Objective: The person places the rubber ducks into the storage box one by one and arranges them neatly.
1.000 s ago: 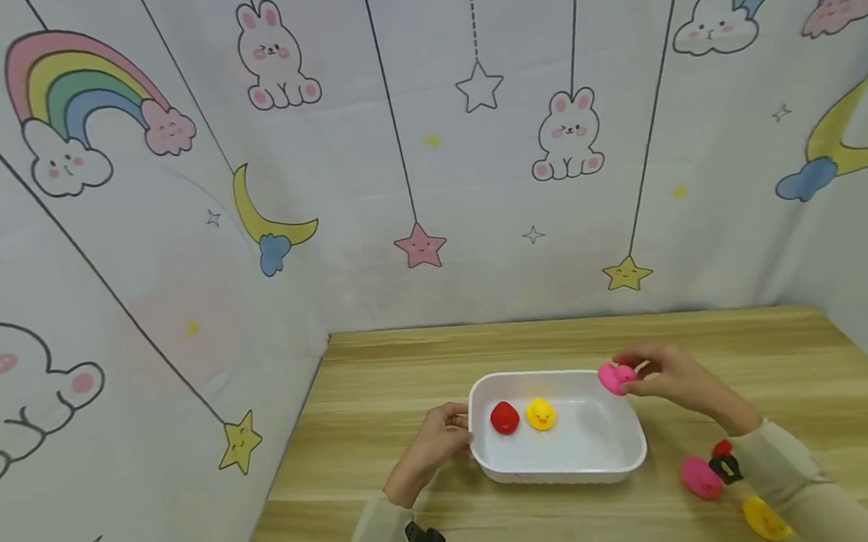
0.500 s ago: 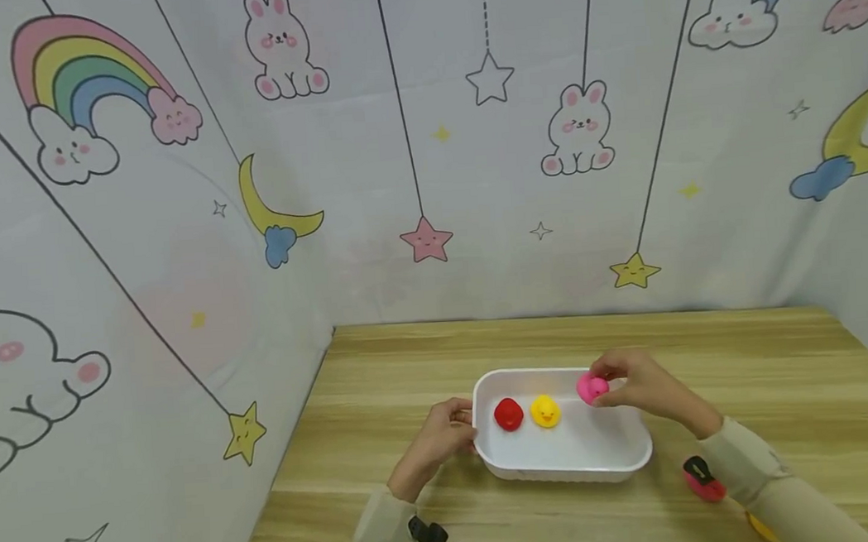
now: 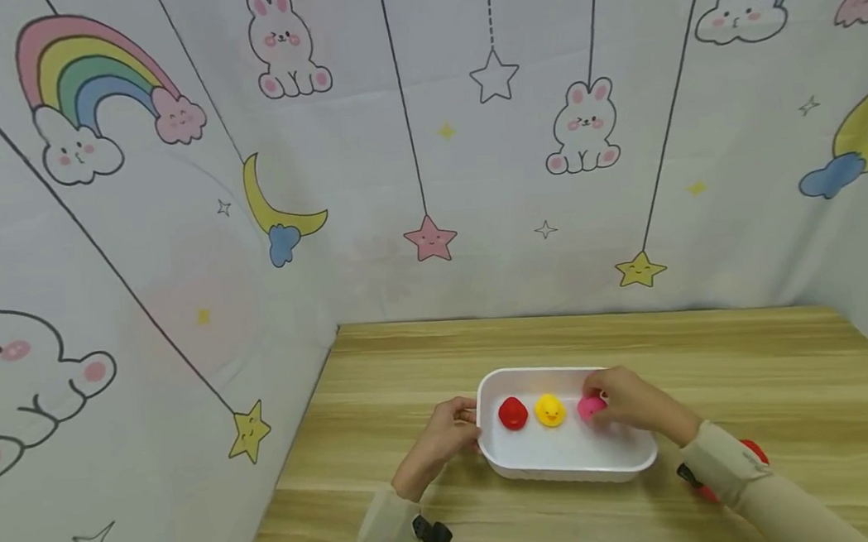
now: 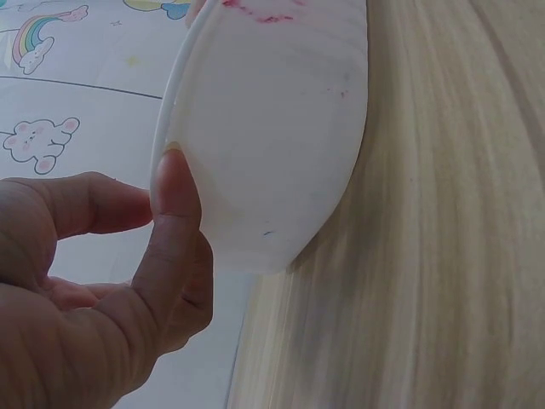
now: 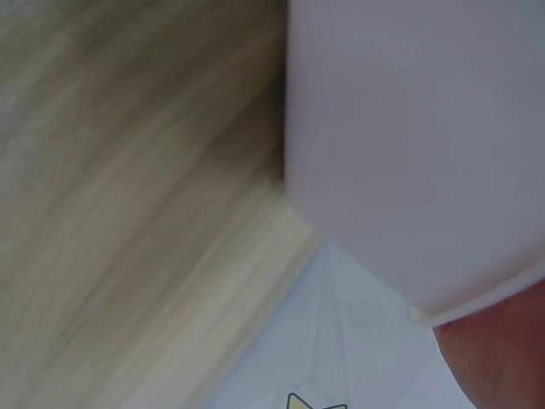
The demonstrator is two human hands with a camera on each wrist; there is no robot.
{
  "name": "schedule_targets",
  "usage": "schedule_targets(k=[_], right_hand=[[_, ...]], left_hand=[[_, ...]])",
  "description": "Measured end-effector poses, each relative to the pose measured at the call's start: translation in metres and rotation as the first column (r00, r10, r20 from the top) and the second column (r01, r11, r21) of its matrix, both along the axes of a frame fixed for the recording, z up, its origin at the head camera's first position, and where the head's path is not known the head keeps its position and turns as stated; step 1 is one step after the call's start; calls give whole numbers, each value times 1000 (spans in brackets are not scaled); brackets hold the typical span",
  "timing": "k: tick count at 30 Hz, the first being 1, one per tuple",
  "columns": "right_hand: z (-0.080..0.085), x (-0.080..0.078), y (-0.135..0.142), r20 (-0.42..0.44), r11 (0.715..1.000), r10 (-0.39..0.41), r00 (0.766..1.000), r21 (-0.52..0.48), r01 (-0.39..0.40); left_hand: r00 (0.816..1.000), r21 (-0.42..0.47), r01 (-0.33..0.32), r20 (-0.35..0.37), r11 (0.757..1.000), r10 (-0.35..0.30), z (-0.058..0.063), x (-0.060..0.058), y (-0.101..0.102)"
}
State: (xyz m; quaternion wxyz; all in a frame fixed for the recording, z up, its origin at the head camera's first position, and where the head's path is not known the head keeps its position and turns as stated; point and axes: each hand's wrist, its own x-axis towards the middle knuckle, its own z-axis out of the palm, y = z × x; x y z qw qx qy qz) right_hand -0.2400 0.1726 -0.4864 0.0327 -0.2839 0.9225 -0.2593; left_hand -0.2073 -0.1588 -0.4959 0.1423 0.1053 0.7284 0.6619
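Observation:
A white plastic basin stands on the wooden table. Its left end is pinched at the rim between the thumb and index finger of my left hand; the left wrist view shows this grip on the basin wall up close. Inside, a red rubber duck and a yellow rubber duck sit side by side. To their right, my right hand reaches over the rim and holds a pink rubber duck low in the basin. In the right wrist view, the basin's outer wall hides the duck and the fingertips.
Beyond the basin's right end, a red object and a reddish one show partly from behind my right sleeve. A white cloth printed with rabbits and stars hangs behind the table and along its sides.
My right hand has carried the pink rubber duck leftward over the basin's right rim and down inside, beside the yellow one. The left hand has kept its hold. The head view has shifted slightly.

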Motion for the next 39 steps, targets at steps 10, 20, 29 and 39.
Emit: schedule_targets(k=[10,20,29,39], right_hand=[[2,7,0,-84,997,-28,996,63,33],[23,33,33,-17,987,-57,998,-148,53],[38,60,71,72,958,-107,992,-260,122],[22,85,117,136,943,-12,991,-327,56]], left_hand=[[1000,4,0,-10,1000,0,0,1,2],[1000,-3,9,-6,1000,-9,2,3,3],[1000,18,13,11,1000,-13,5,2,3],[1000,10,28,-6,1000,-28,1,1,1]])
